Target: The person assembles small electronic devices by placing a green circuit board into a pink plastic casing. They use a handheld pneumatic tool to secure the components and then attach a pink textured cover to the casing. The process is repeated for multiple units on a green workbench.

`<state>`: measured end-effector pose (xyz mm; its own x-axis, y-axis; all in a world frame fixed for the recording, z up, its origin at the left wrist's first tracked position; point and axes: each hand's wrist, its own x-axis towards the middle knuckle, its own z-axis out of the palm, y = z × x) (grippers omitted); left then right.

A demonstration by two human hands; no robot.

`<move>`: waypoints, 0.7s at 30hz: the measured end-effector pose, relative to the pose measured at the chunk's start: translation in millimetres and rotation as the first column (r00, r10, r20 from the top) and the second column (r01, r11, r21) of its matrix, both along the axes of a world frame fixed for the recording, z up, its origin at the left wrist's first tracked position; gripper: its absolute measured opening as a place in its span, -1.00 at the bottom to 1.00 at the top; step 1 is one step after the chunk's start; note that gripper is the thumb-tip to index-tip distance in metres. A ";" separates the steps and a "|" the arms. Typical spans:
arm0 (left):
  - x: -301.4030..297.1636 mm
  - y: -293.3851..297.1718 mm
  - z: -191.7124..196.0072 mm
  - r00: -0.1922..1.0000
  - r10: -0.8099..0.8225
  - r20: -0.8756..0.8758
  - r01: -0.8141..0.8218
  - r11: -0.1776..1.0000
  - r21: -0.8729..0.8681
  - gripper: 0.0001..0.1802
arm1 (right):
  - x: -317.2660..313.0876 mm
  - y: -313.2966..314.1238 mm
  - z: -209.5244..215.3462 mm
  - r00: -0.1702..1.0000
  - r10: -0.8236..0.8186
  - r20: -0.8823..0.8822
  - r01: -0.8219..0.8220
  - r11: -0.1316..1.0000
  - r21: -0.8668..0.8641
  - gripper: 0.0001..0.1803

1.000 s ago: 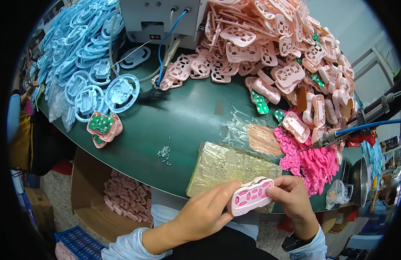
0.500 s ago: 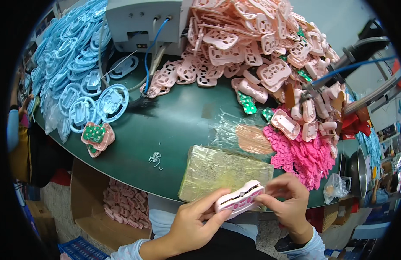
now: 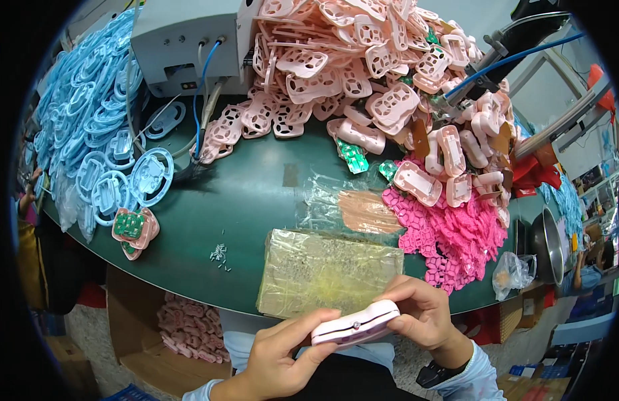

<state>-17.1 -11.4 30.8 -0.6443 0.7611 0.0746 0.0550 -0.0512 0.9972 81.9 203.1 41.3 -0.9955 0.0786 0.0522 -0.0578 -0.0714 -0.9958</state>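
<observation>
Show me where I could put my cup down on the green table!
The biggest bare patch of the green table lies between the blue oval parts, the tiny metal pieces and the clear plastic film. A smaller one separates those pieces from the green circuit board. It's crowded back and right: pink casings, magenta keypads.

A hand could pass over the green tabletop between the blue plastic parts and the yellowish wrapped block, above low scattered pins. The block lies just beyond the left hand and right hand; pale-pink shells and a grey machine box bar the far side.
</observation>
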 end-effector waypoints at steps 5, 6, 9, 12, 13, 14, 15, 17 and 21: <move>-1.6 -1.5 -9.8 0.979 -0.070 0.193 0.066 0.997 0.026 -0.49 | 6.2 -1.7 -4.9 0.987 -0.057 0.152 0.055 0.998 0.021 -0.67; -1.4 -0.6 -10.5 0.976 -0.081 0.204 0.071 0.996 0.058 -0.47 | 8.1 -1.7 -3.0 0.982 -0.062 0.176 0.063 0.998 0.004 -0.66; -3.9 2.1 -3.1 0.987 -0.108 0.123 0.108 0.994 0.006 -0.44 | 12.9 3.8 -4.1 0.985 -0.052 0.163 0.053 0.999 -0.002 -0.63; -4.4 4.5 2.4 0.992 -0.099 0.081 0.098 0.995 0.016 -0.45 | 14.0 4.5 -2.0 0.989 -0.055 0.137 0.055 0.998 0.003 -0.63; -3.8 4.5 2.9 0.993 -0.087 0.078 0.085 0.996 0.028 -0.45 | 14.1 4.1 -1.9 0.990 -0.056 0.127 0.054 0.998 0.019 -0.64; -2.9 4.2 3.1 0.997 -0.072 0.041 0.071 0.997 0.021 -0.45 | 14.0 3.7 -1.7 0.991 -0.057 0.118 0.053 0.998 0.034 -0.64; -1.8 3.7 3.1 0.998 -0.056 0.004 0.056 0.998 0.015 -0.46 | 13.9 3.4 -1.0 0.992 -0.061 0.111 0.054 0.997 0.061 -0.65; 0.3 3.8 2.8 0.999 -0.030 -0.012 0.030 1.000 0.009 -0.48 | 13.9 2.5 -0.1 0.992 -0.072 0.099 0.060 0.992 0.113 -0.66; 1.4 6.2 0.4 0.996 0.002 0.089 0.000 1.000 -0.022 -0.54 | 13.9 2.7 0.0 0.992 -0.079 0.094 0.069 0.992 0.106 -0.65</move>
<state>-15.7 -5.3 31.2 -0.6486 0.7611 0.0003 -0.0338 -0.0292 0.9990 95.8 205.8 41.3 -0.9879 0.1516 -0.0341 0.0394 0.0322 -0.9987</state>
